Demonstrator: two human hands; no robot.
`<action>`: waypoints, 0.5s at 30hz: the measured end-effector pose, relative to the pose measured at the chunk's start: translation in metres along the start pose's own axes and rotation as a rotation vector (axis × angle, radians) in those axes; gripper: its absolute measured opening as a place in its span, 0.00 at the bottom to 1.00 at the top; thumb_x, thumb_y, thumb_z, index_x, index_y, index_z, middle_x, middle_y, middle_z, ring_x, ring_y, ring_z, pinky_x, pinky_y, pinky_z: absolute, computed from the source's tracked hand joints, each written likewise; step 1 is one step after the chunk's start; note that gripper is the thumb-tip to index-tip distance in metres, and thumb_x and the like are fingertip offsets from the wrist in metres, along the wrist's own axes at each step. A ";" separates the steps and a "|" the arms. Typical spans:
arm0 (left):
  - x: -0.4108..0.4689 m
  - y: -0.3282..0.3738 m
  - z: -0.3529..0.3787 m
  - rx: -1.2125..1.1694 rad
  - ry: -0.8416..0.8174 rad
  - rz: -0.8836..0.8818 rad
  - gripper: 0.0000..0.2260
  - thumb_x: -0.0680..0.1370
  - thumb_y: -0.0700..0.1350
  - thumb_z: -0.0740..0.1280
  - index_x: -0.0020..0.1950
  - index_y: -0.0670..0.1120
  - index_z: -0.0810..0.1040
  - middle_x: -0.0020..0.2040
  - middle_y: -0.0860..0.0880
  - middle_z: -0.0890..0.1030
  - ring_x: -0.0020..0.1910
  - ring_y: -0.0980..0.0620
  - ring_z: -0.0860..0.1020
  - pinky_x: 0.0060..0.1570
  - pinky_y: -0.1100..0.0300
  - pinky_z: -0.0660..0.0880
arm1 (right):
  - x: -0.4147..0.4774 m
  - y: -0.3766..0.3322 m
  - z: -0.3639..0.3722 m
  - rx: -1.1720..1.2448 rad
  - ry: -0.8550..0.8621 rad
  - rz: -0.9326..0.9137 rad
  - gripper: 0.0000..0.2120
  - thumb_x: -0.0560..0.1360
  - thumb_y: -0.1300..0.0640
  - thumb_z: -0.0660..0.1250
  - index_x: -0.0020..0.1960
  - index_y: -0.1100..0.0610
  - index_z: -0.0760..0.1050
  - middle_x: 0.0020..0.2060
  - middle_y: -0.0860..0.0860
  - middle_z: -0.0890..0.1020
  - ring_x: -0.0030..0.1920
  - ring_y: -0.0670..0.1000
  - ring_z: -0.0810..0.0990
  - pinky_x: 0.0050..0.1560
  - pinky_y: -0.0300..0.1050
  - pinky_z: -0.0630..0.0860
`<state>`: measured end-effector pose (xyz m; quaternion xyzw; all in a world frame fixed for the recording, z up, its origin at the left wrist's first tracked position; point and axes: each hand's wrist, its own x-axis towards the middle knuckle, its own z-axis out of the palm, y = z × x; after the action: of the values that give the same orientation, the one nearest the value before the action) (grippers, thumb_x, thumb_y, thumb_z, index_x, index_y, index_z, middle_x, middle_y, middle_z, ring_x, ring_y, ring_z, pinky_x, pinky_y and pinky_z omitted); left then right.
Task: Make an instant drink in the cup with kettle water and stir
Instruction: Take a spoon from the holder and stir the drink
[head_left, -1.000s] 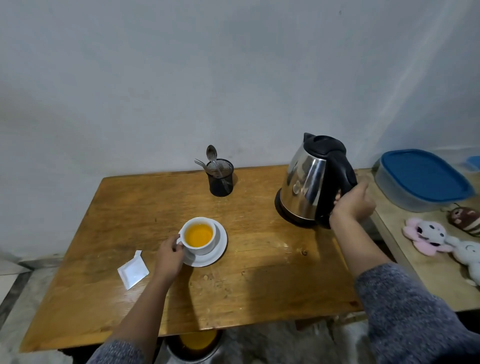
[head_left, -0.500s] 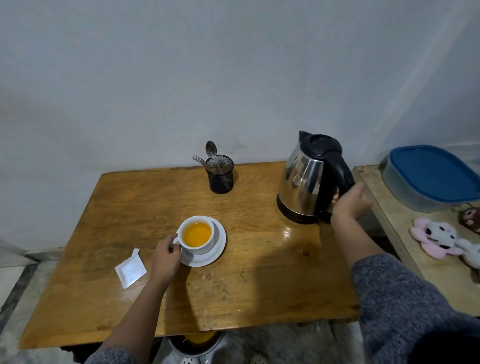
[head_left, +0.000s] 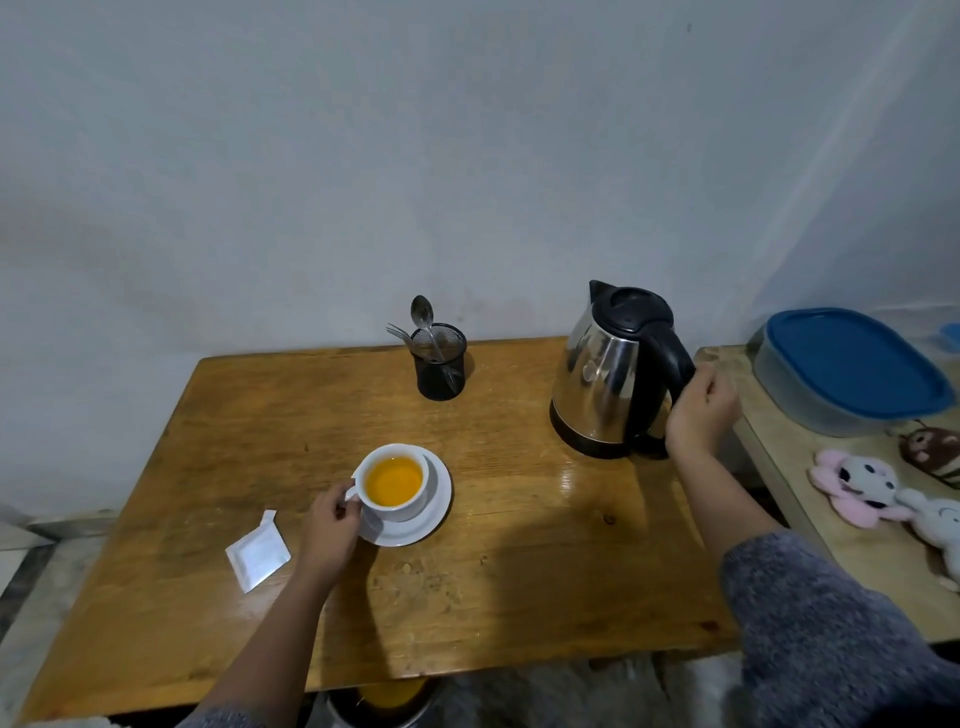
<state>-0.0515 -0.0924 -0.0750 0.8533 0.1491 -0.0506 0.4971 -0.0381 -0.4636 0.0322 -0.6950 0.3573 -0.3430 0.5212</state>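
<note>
On wooden table, left hand (head_left: 328, 535) pinching round white cup (head_left: 395, 483) handle, right hand (head_left: 701, 410) loosely curled beside steel kettle (head_left: 615, 371).

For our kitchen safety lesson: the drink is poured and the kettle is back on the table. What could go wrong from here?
1. The cup is nearly full, and the left hand holds its handle: stirring or lifting could slop the drink onto the saucer.
2. The kettle stands near the table's right edge beside the right hand: a knock could tip it.
3. The spoon sits across the table: reaching over risks bumping the cup.
</note>
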 end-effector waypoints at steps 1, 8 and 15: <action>0.000 0.000 0.000 -0.003 -0.001 0.006 0.12 0.79 0.42 0.60 0.61 0.44 0.75 0.60 0.42 0.77 0.54 0.48 0.73 0.52 0.52 0.72 | 0.001 -0.006 0.001 -0.029 -0.002 -0.062 0.12 0.80 0.60 0.55 0.43 0.62 0.75 0.43 0.54 0.72 0.36 0.45 0.68 0.36 0.28 0.68; -0.002 0.001 -0.005 0.001 -0.034 0.031 0.11 0.78 0.43 0.60 0.59 0.45 0.76 0.57 0.44 0.77 0.55 0.47 0.74 0.52 0.53 0.71 | -0.009 -0.055 0.027 -0.218 -0.104 -0.501 0.08 0.73 0.64 0.61 0.50 0.60 0.76 0.51 0.58 0.77 0.52 0.56 0.76 0.60 0.59 0.71; 0.002 -0.001 -0.008 0.029 -0.047 0.050 0.11 0.78 0.44 0.62 0.59 0.48 0.76 0.54 0.49 0.77 0.51 0.53 0.73 0.50 0.58 0.69 | -0.053 -0.074 0.118 -0.372 -0.539 -0.503 0.05 0.73 0.64 0.62 0.45 0.59 0.76 0.43 0.53 0.76 0.48 0.53 0.74 0.53 0.50 0.72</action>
<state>-0.0506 -0.0843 -0.0720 0.8624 0.1151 -0.0605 0.4892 0.0455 -0.3471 0.0725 -0.9080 0.0829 -0.1949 0.3615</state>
